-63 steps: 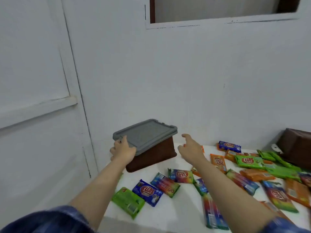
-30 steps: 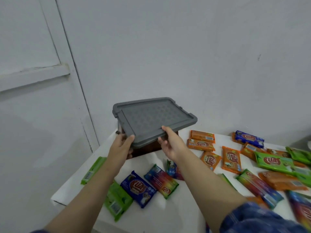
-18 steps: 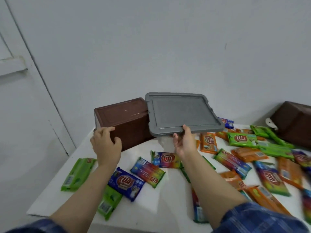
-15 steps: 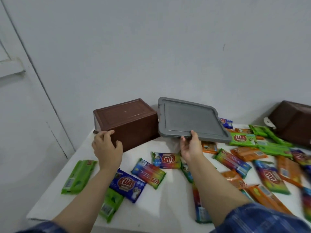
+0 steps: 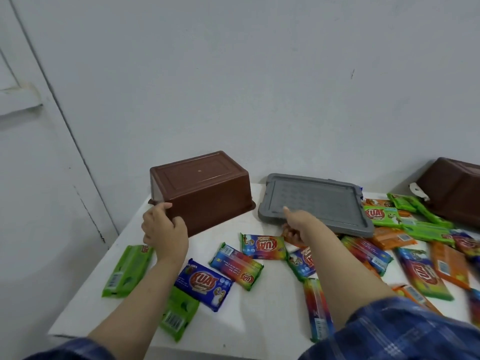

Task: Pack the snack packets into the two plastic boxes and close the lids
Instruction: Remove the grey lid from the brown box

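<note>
I see my left hand (image 5: 163,231) gripping the near left corner of the brown plastic box (image 5: 200,189), fingers curled over its rim; the box stands upside down on the white table (image 5: 270,307) at about eleven o'clock from my view's centre of the tabletop. My right hand (image 5: 298,224) holds the near edge of the grey lid (image 5: 315,202), thumb on top and the other fingers tucked beneath. The lid lies tilted just right of the box, its far and right sides resting on snack packets. A second brown box (image 5: 454,193) sits at two o'clock, also overturned, against the wall (image 5: 259,87), with a white tag on its left side.

Snack packets lie scattered over the table. A green packet (image 5: 128,271) is at nine o'clock near the left edge, just below my left hand. A blue packet (image 5: 204,284) lies beside my left forearm, overlapping another green one (image 5: 179,314). Two rainbow-striped packets (image 5: 236,266) sit between my arms, and a long striped one (image 5: 318,310) runs along my right forearm. Orange, green and striped packets (image 5: 415,235) crowd the right side at three o'clock, some blurred. Both my sleeves are blue plaid (image 5: 389,333).
</note>
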Tool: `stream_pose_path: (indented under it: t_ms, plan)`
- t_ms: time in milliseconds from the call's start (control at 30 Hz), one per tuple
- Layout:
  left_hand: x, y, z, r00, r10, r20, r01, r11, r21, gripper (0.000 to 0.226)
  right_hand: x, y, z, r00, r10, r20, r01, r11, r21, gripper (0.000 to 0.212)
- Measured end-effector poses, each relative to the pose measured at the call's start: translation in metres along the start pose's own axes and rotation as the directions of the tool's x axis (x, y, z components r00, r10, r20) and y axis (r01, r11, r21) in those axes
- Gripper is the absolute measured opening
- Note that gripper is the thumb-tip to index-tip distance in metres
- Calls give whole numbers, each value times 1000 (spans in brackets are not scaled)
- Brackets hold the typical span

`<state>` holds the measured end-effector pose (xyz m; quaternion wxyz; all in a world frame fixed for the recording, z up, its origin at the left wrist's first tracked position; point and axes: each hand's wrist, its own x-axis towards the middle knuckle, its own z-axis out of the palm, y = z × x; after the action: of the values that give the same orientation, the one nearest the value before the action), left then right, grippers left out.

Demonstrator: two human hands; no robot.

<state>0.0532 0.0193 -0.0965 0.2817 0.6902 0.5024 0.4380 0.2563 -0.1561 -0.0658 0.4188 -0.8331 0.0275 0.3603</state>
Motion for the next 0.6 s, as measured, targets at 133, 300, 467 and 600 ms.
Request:
stream_pose_path:
  t_ms: [133,300,467,600]
  plan:
    - [15,-2,0,998,-66,-8,64,986,-154,35,1,-32,37,883,-449,-134,451,892,-18,37]
    - [38,-4,5,925,-278,259,338,913,-227,55,-1,-65,70,760,-645,-82,648,761,17,50]
    - [63,-4,6,794,-408,451,539,815,-210,76,11,-80,90,758,-648,-69,650,760,-7,60]
    - [76,-2,5,776,-378,506,525,831,-184,69,21,-88,92,803,-589,-89,589,807,-28,61]
